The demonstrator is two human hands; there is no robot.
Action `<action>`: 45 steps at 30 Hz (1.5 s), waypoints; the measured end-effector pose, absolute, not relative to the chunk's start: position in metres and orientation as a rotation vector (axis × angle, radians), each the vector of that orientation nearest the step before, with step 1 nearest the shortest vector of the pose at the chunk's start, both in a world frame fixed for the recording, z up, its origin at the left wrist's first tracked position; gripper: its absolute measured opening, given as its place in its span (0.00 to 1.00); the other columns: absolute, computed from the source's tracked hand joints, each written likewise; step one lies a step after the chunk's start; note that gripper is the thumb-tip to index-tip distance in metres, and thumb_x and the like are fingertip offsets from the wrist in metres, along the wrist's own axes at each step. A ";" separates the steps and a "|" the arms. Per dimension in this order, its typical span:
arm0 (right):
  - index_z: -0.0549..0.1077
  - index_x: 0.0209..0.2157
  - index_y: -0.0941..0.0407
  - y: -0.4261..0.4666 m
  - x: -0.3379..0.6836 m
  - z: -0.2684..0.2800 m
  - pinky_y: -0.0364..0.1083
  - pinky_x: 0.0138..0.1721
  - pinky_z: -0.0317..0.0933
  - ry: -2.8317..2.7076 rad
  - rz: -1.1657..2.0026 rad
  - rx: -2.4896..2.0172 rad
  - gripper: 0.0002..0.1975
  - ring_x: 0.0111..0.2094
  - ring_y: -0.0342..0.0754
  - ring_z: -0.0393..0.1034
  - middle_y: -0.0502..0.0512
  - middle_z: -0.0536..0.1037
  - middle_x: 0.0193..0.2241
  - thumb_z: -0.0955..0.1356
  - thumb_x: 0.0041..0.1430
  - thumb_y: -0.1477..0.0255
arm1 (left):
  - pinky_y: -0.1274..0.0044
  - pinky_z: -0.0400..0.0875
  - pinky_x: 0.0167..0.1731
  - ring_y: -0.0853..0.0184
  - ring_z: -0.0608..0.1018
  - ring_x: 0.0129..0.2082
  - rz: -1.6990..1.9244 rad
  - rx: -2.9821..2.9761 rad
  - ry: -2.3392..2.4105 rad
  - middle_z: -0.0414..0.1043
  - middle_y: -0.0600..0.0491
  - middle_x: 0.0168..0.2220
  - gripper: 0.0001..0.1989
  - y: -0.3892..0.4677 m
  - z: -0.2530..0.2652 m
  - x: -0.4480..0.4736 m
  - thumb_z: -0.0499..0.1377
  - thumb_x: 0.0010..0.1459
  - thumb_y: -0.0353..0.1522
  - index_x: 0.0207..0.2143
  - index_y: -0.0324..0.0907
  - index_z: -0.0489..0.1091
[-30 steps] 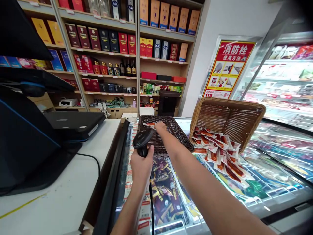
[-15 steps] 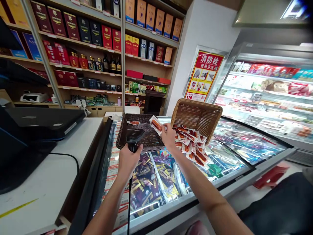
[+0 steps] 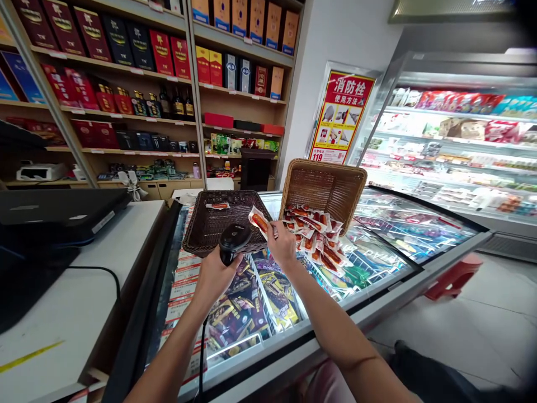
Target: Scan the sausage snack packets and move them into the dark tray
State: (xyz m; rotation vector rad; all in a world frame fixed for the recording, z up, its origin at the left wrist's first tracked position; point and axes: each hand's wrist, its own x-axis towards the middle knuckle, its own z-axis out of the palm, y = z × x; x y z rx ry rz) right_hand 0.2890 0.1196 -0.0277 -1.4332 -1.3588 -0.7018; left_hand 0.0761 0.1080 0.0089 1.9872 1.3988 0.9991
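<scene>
My left hand (image 3: 216,277) is closed around the handle of a black barcode scanner (image 3: 235,238), whose head tilts toward the right. Pinched in my right hand (image 3: 282,243) is a packaged sausage (image 3: 259,219) in a clear and white wrapper, held just right of the scanner. Beneath both lies a dark brown wicker basket (image 3: 197,226) with one packaged sausage (image 3: 218,206) inside. To the right, a lighter tan wicker basket (image 3: 323,170) is tipped on its side, and a pile of packaged sausages (image 3: 319,235) spills from it onto the freezer's glass top.
A chest freezer (image 3: 260,305) of frozen goods stands under the baskets. At left is a white counter (image 3: 84,285) with a black device (image 3: 62,215) and a cable. Shelves of boxed bottles (image 3: 121,42) line the back. A red stool (image 3: 455,277) stands on the floor at right.
The scanner and the packaged sausage in my right hand have come closer together. The camera view has shifted, so the scene sits further left. A dark-clothed leg at the lower right has moved down.
</scene>
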 end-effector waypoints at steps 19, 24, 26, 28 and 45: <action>0.75 0.39 0.57 0.128 0.361 -0.015 0.45 0.35 0.63 -0.788 -0.355 -1.653 0.13 0.28 0.49 0.71 0.55 0.79 0.27 0.62 0.67 0.65 | 0.73 0.65 0.24 0.59 0.76 0.22 1.083 1.783 1.443 0.70 0.53 0.18 0.19 0.113 0.016 0.073 0.66 0.45 0.48 0.30 0.44 0.70; 0.74 0.52 0.63 0.124 0.419 -0.023 0.52 0.49 0.66 -0.713 -0.228 -1.693 0.19 0.44 0.56 0.75 0.70 0.80 0.46 0.59 0.66 0.72 | 0.77 0.59 0.16 0.68 0.67 0.13 1.350 1.268 1.293 0.65 0.59 0.15 0.23 0.125 0.019 0.063 0.71 0.38 0.47 0.30 0.42 0.69; 0.70 0.57 0.64 0.123 0.427 -0.028 0.55 0.55 0.63 -0.798 -0.210 -1.727 0.23 0.52 0.58 0.73 0.72 0.78 0.52 0.59 0.64 0.74 | 0.78 0.59 0.15 0.71 0.65 0.13 1.486 1.068 1.236 0.64 0.60 0.16 0.23 0.132 0.024 0.057 0.73 0.35 0.43 0.29 0.42 0.68; 0.69 0.59 0.66 0.126 0.422 -0.030 0.57 0.60 0.60 -0.854 -0.264 -1.751 0.25 0.57 0.59 0.69 0.73 0.76 0.55 0.60 0.62 0.75 | 0.79 0.59 0.14 0.73 0.65 0.13 1.590 0.892 1.192 0.65 0.61 0.17 0.23 0.138 0.029 0.050 0.74 0.34 0.40 0.28 0.41 0.68; 0.72 0.59 0.61 0.367 0.178 0.012 0.48 0.49 0.70 -2.001 -0.047 -2.249 0.22 0.55 0.55 0.75 0.70 0.75 0.57 0.68 0.64 0.72 | 0.80 0.60 0.15 0.74 0.66 0.13 1.676 0.756 1.164 0.64 0.64 0.17 0.24 0.137 0.018 0.038 0.73 0.42 0.42 0.36 0.43 0.66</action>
